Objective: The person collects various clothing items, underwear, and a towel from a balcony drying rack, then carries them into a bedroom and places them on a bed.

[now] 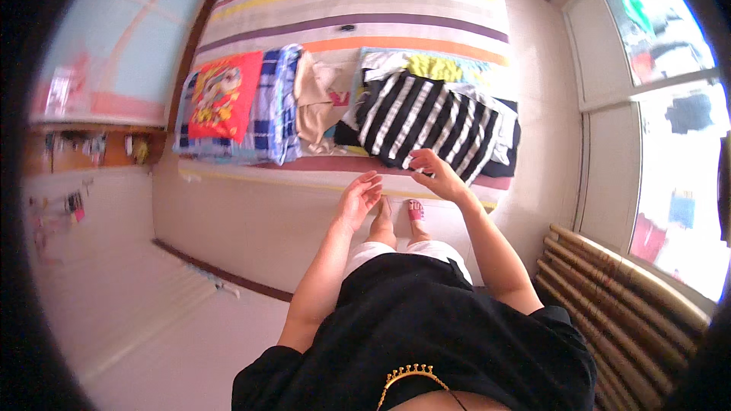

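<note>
My left hand hovers in front of the bed's near edge, fingers loosely bent and apart, with nothing in it. Close by, my right hand is also empty, its thumb and fingers parted. It is nearest to a rumpled black-and-white striped garment, and I cannot tell whether it touches the cloth. Under and around that garment lie other clothes, among them a yellow cloth. To the left, a beige cloth rests beside a folded blue plaid cloth, which has a red printed cloth item on top.
The bed has a multicoloured striped sheet, with a small dark object on it. Left stands a cabinet with a pale blue, flowered top. A window is at right, and brown rounded slats stand at lower right.
</note>
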Demonstrator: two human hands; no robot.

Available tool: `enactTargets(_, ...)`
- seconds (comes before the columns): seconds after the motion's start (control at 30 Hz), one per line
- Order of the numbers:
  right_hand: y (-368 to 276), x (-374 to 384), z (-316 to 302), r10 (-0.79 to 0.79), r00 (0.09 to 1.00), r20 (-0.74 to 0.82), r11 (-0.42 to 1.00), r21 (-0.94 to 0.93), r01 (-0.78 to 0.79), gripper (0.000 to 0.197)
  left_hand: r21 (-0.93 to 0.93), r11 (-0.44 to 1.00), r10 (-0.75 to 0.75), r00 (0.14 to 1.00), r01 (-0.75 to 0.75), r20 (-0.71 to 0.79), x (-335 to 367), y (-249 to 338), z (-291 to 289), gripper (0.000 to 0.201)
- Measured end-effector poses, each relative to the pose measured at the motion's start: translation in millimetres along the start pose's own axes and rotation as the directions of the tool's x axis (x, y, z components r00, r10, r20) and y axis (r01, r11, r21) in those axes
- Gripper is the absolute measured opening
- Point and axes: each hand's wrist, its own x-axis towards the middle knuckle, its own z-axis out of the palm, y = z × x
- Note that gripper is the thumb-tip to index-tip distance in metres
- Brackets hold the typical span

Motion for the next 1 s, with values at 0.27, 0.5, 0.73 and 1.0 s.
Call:
enactTargets(0.27,-24.2,59.9,100.1,-0.093,0.925,0.369,0.993,-0.032,0.113,0.036,-0.112,0.973,0.18,0.97,-0.2,-0.162,-64.2,21.5,-91.0,0.03)
enactTargets(0.5,-84.1,130.5,271.1,-0.167,0.715,0.679,0.941,-0.108,0.322,0.032,-0.219,0.874,0.315,0.85,-0.433,-0.422,-149.5,51.9,-222.1,0.03)
enactTargets(0.73,-145.5,151.4,477.0,-0.109,0.45,0.886,0.919,-0.082,0.385,0.026,-0.248,0.752,0.394,0.719,-0.61,-0.573,-240.0,88.3,-352.4,0.03)
enactTargets(1.0,-173.4,198.6,599.0,-0.119,0.354,0.928,0.913,-0.038,0.407,0.025,-0.313,0.638,0.41,0.655,-0.703,-0.635,-267.6,147.3,-443.3,0.029)
